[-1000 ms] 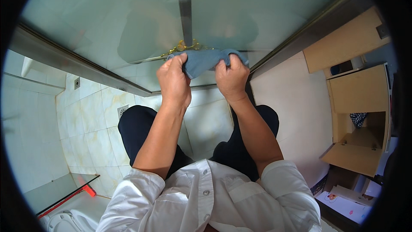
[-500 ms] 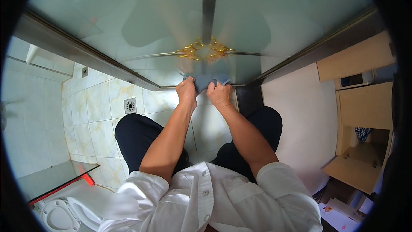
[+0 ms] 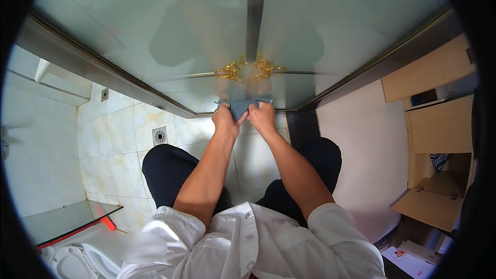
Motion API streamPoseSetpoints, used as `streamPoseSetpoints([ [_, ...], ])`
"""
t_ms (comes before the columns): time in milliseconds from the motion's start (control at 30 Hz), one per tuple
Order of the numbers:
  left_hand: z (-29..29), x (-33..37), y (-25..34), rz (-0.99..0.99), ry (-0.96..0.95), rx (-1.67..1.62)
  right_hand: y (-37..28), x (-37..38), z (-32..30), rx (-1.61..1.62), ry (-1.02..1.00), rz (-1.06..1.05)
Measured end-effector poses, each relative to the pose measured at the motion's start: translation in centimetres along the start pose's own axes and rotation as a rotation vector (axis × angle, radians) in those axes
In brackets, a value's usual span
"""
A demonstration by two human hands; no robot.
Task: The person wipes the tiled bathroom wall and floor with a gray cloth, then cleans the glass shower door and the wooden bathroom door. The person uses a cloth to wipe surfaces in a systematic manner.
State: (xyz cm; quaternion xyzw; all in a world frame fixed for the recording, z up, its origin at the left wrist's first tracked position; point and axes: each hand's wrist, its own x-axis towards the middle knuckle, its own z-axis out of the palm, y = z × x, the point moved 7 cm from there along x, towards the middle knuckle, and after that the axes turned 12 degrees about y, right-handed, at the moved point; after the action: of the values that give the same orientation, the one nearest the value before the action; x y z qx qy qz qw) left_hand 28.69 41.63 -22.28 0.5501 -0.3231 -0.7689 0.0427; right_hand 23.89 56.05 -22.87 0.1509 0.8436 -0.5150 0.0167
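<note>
Both my arms reach forward to the bottom edge of a frosted glass door (image 3: 201,15) with a metal frame. Between the hands a blue-grey cloth (image 3: 239,108) is stretched, lying against the door's lower part. My left hand (image 3: 224,120) is closed on the cloth's left side. On its right side my right hand (image 3: 262,116) grips it, the fingers bunched into the fabric. Just beyond the cloth, gold ornaments (image 3: 248,68) sit on the glass beside the central metal strip (image 3: 254,15). The cloth's underside is hidden.
Marbled floor tiles (image 3: 113,134) with a round-holed drain (image 3: 159,135) lie to the left. A white toilet (image 3: 72,263) and a glass shelf with a red edge (image 3: 77,222) are at the lower left. Right stands a wooden cabinet (image 3: 439,129) with an open flap (image 3: 429,209). My knees flank my arms.
The view has shifted slightly, so the door and floor sit a little lower. Both hands still hold the cloth, which now looks flatter and more stretched between them.
</note>
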Motion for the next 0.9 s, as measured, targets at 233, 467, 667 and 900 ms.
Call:
streamPoseSetpoints([
  [233,1.7,-8.4,6.9,0.35,-0.206,-0.148,-11.3,-3.3,-5.9,0.506,0.183,-0.33],
  [467,3.5,-17.8,15.8,0.731,-0.445,-0.129,-20.1,-4.9,-11.8,0.407,0.279,-0.66],
  [667,3.6,-20.9,17.9,0.906,-0.346,-0.129,-22.2,-5.6,-12.4,0.534,0.365,-0.695],
  [900,2.8,-18.7,16.9,1.009,-0.227,0.054,-20.8,-5.6,-10.8,0.421,0.423,-0.843],
])
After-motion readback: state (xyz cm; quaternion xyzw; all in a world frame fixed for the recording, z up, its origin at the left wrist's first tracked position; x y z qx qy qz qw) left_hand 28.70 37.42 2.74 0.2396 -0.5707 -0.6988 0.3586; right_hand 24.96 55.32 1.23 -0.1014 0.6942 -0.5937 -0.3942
